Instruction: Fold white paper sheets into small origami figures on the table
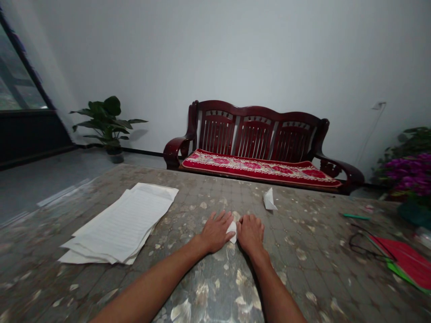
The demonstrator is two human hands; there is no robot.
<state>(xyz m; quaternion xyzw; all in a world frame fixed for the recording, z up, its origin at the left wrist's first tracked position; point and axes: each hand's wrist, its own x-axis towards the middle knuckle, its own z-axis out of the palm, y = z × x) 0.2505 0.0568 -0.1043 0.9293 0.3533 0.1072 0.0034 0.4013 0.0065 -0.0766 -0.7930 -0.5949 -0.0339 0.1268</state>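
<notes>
Between my two hands a small folded piece of white paper (232, 231) lies on the patterned tablecloth, partly covered by them. My left hand (217, 232) rests flat at its left side, fingers spread and the thumb across the paper. At the paper's right edge, my right hand (250, 232) is closed with its fingers curled down; its fingertips are hidden. Beyond my right hand stands a small folded white paper shape (269, 200), apart from both hands.
A stack of lined paper sheets (124, 224) lies left on the table (202, 287). At the right are a green pen (356, 216), eyeglasses (367, 249), a red booklet (406, 258) and purple flowers (409, 172). Behind stand a wooden bench (256, 134) and a potted plant (109, 119).
</notes>
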